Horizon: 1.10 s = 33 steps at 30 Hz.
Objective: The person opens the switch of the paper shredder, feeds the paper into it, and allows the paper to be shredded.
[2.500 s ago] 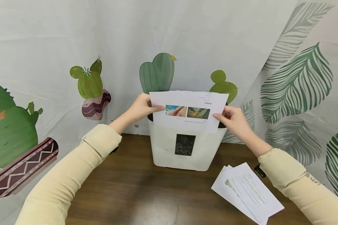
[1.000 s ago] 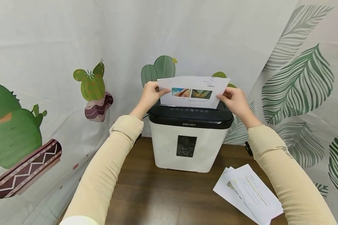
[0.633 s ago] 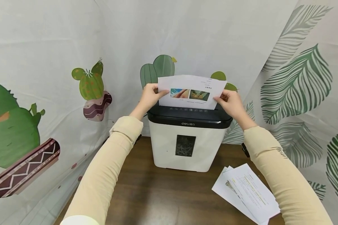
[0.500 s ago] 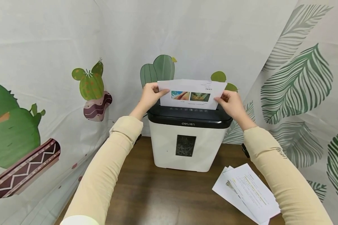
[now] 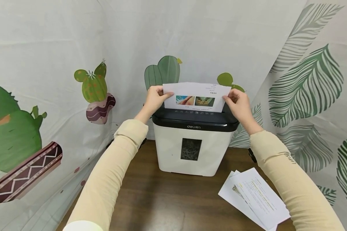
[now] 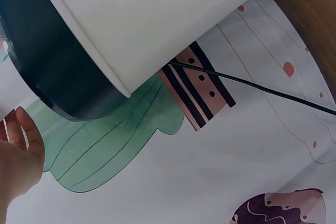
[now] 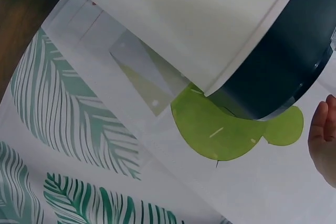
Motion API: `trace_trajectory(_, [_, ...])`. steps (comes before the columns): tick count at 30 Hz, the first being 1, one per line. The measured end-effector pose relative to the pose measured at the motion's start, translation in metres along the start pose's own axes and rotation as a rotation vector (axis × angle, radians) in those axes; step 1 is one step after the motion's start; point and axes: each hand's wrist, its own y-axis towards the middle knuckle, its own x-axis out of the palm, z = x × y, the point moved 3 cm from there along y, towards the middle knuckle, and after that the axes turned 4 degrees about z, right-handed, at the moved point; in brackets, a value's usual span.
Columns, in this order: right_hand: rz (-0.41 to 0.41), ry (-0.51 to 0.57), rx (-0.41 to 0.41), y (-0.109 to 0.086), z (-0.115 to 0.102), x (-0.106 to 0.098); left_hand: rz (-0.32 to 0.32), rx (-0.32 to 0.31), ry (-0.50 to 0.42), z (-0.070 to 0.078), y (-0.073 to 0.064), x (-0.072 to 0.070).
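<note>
A white sheet of paper (image 5: 173, 88) with two colour pictures stands upright at the slot of a paper shredder (image 5: 167, 147), its lower edge meeting the black top. My left hand (image 5: 155, 100) pinches the sheet's left edge between thumb and fingers. On the opposite edge, my right hand (image 5: 239, 104) grips it the same way, thumb in front. The shredder has a white body, a black lid and a small dark window with shreds behind it. In the left wrist view the left hand (image 6: 21, 156) shows beside the lid; the right wrist view shows the right hand (image 7: 324, 140) likewise.
Several printed sheets (image 5: 260, 199) lie overlapping on the brown wooden table (image 5: 161, 202), right of the shredder. Behind hangs a white curtain (image 5: 127, 38) with cactus and leaf prints. A black cord (image 6: 262, 88) runs from behind the shredder in the left wrist view.
From in front of the shredder, both hands have lifted the sheet back over its top and set it at the slot. In the last second the sheet has sunk slightly lower.
</note>
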Motion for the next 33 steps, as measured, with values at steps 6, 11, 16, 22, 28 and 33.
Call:
trace_trajectory(6, [-0.011,-0.074,0.019,-0.003,0.001,0.000,-0.015,0.001,0.004,-0.004,-0.004,0.002])
trace_trajectory(11, [-0.032,-0.103,0.014,-0.007,0.005,0.001,-0.030,-0.006,0.032,-0.011,-0.006,0.005])
trace_trajectory(16, [-0.036,-0.095,0.000,-0.007,0.008,0.004,-0.026,0.000,0.050,-0.015,-0.005,0.006])
trace_trajectory(22, [-0.047,-0.102,0.009,-0.009,0.010,0.005,-0.033,-0.013,0.046,-0.017,-0.007,0.007])
trace_trajectory(28, [-0.051,-0.089,0.007,-0.010,0.009,0.005,-0.032,-0.017,0.052,-0.019,-0.007,0.008])
trace_trajectory(33, [-0.053,-0.103,0.005,-0.010,0.010,0.005,-0.038,-0.017,0.060,-0.020,-0.008,0.008])
